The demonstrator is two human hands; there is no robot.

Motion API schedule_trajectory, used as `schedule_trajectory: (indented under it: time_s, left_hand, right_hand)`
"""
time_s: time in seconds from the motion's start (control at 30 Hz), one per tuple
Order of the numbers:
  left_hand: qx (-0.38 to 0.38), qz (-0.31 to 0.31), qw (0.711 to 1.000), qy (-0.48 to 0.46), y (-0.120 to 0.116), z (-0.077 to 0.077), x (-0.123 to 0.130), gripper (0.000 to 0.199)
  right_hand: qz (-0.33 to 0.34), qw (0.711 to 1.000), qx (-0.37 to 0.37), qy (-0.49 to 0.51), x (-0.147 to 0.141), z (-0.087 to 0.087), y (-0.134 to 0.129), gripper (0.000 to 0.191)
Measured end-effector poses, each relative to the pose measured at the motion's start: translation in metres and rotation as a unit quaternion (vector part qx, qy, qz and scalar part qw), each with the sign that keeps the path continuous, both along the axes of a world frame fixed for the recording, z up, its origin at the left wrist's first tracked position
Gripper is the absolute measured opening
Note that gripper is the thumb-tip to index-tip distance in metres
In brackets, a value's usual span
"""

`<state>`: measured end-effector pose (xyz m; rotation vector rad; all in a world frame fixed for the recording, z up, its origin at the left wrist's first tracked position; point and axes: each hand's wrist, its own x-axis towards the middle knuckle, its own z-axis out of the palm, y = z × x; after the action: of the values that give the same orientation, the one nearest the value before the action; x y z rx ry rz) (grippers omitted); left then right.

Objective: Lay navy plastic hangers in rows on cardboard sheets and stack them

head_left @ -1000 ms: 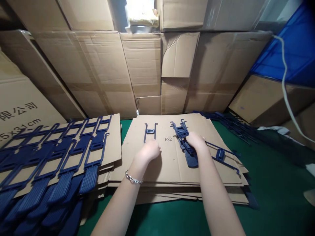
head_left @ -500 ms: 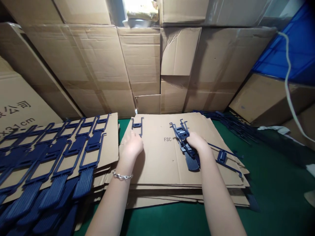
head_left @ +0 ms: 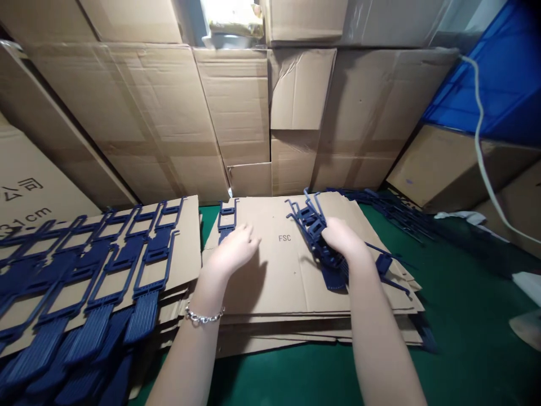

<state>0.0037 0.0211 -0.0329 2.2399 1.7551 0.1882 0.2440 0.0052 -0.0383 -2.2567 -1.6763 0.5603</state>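
Observation:
My right hand [head_left: 344, 239] is closed around a bundle of dark blue plastic frames [head_left: 310, 223] with hooked ends and a ribbed flap. The bundle is over the right part of a cardboard sheet [head_left: 270, 282] printed "FSC". My left hand [head_left: 239, 248] hovers over the left part of that sheet, its fingers loosely bent and apart, with nothing visible in them. Just beyond it a single blue frame [head_left: 228, 211] lies on the sheet, its lower part hidden by the hand. Another blue frame [head_left: 384, 264] lies partly behind my right forearm.
Rows of overlapping blue frames [head_left: 143, 254] cover a cardboard stack on the left. More blue pieces [head_left: 393, 214] lie on the green surface [head_left: 465, 316] at the right. Stacked cartons [head_left: 164, 113] form a wall behind. A blue crate [head_left: 477, 84] and a white cable [head_left: 479, 113] are at the right.
My left hand has let go of the single frame, leaving it on the sheet, and moved right. The bundle in my right hand has tilted and its frames fan out more. The view has shifted slightly.

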Motion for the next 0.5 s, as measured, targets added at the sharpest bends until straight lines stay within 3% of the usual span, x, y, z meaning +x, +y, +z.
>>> schedule_trajectory:
  time_s: [0.1,0.23,0.3,0.37,0.43,0.47,0.5]
  left_hand:
    - [-0.019,-0.084,0.991,-0.106,-0.02,0.016,0.016,0.053]
    - [-0.043,-0.148,0.972,-0.18,-0.034,0.019,0.038,0.048]
    - [-0.04,-0.156,0.969,-0.189,-0.036,0.015,0.044,0.047]
    - [-0.042,-0.163,0.967,-0.19,-0.038,0.013,0.048,0.046]
    - [-0.049,-0.172,0.967,-0.182,-0.039,0.01,0.049,0.045]
    - [-0.051,-0.177,0.967,-0.179,-0.04,0.01,0.049,0.045]
    - [-0.049,-0.181,0.966,-0.178,-0.04,0.009,0.049,0.045]
  right_hand:
    - [-0.023,0.993,0.111,0.045,0.008,0.021,-0.02,0.027]
    - [-0.111,0.953,0.279,0.036,0.023,0.044,-0.05,0.021]
    - [-0.143,0.908,0.394,-0.006,0.03,0.05,-0.061,0.022]
    - [-0.185,0.841,0.508,-0.029,0.035,0.054,-0.069,0.029]
    - [-0.261,0.78,0.567,-0.036,0.038,0.058,-0.072,0.038]
    - [-0.295,0.767,0.569,-0.03,0.038,0.059,-0.072,0.042]
    - [-0.293,0.786,0.544,-0.015,0.038,0.061,-0.07,0.048]
